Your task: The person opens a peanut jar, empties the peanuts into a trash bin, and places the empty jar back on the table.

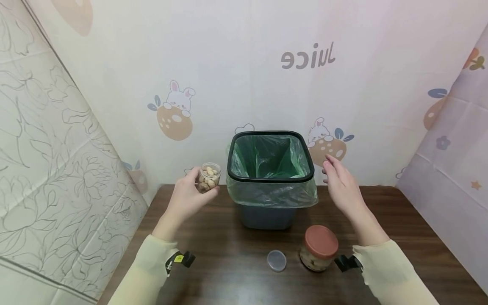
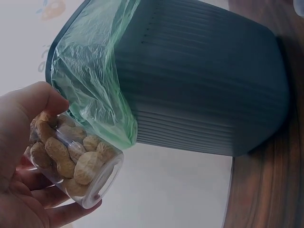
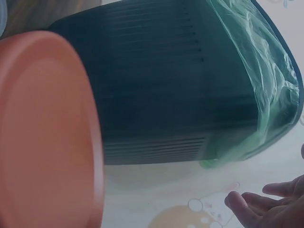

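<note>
My left hand (image 1: 187, 195) grips a small clear plastic jar (image 2: 78, 159) of unshelled peanuts (image 2: 88, 167), held left of the trash bin (image 1: 267, 216). No lid sits on this jar in the head view. The bin is dark blue-grey with a black rim, and a green translucent bag (image 1: 272, 195) lines it and folds over the edge. To the bin's right, my right hand (image 1: 343, 186) is raised with nothing in it, its fingers loosely bent. Below that hand stands a jar with a reddish-pink lid (image 1: 321, 241). A small round translucent lid (image 1: 276, 260) lies beside it.
The dark brown wooden table (image 1: 225, 271) carries the bin near its back edge. Behind it hangs a pale printed curtain (image 1: 244, 84) with rabbits and the mirrored word "Juice". Fabric also borders the left and right sides.
</note>
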### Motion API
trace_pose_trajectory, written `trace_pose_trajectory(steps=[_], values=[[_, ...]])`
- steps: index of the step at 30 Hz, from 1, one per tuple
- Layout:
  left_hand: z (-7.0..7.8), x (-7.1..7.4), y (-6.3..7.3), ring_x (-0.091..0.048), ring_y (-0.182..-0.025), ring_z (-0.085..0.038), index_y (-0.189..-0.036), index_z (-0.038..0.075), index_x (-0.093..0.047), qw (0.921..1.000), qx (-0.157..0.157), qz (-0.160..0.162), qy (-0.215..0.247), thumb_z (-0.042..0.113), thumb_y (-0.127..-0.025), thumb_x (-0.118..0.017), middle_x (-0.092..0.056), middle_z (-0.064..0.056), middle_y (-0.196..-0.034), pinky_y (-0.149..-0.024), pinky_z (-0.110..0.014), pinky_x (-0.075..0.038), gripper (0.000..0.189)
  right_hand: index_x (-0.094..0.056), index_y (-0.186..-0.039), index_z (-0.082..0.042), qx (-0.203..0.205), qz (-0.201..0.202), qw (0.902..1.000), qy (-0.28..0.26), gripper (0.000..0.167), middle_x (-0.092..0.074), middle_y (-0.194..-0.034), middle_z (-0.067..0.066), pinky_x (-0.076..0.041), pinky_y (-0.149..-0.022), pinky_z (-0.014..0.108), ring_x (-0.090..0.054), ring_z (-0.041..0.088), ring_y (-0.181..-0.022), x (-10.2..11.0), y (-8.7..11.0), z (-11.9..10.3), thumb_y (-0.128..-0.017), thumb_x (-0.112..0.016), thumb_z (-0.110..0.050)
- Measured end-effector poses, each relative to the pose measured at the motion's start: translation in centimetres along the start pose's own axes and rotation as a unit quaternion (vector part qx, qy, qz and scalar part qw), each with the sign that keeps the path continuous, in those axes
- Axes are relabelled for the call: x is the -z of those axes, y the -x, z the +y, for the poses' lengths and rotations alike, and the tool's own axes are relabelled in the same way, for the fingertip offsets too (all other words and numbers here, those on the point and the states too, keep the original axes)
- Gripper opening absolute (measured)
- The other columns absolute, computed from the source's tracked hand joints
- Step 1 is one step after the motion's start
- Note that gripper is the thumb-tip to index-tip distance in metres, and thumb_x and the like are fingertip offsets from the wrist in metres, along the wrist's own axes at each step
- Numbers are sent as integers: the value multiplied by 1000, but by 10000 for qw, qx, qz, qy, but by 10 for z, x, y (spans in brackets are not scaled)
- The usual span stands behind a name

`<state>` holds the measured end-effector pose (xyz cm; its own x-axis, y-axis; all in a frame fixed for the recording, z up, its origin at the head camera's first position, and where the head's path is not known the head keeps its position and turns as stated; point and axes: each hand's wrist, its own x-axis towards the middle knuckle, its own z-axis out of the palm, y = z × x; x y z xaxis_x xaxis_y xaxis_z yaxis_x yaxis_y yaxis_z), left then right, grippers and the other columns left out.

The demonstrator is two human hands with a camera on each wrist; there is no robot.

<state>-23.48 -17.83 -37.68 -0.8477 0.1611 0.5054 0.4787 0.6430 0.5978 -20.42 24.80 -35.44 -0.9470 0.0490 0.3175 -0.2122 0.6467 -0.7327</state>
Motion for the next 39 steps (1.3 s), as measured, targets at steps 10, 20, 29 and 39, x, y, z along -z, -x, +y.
trace_pose_trajectory(steps=[10,20,29,39], values=[[6,1,-7,-62,-78,-21,-113,15,-65,9999,109,-107,-14,31,-83,-88,-71,1,-89,-69,-39,-52,41,-28,-172,-2,-284,-487,9981,-257,72,-41,-167,30,-44,-112,69,-65,55,-127,-11,-18,-9,-117,-28,-49],[7,2,-11,-61,-80,-22,-114,14,-65,9999,16,-64,-98,31,-84,-88,-71,-1,-89,-70,-40,-51,42,-24,-175,-13,-510,-754,9947,-473,72,-28,-178,19,-22,-124,75,-27,48,-161,-16,-23,-28,-116,-31,-53],[11,3,-12,-61,-79,-22,-113,13,-65,10000,-10,-54,-56,30,-83,-88,-71,-1,-88,-70,-39,-51,41,-18,-176,-10,-461,-797,9947,-454,67,-25,-178,19,-20,-125,73,-23,44,-164,-20,-25,-35,-115,-33,-35],[14,3,-14,-62,-76,-21,-113,14,-64,9999,-37,-113,-60,30,-85,-88,-72,-1,-88,-67,-38,-52,40,-15,-176,-12,-776,-871,9911,-638,73,-24,-179,20,-19,-127,71,-20,45,-164,-19,-28,-38,-115,-37,-43]])
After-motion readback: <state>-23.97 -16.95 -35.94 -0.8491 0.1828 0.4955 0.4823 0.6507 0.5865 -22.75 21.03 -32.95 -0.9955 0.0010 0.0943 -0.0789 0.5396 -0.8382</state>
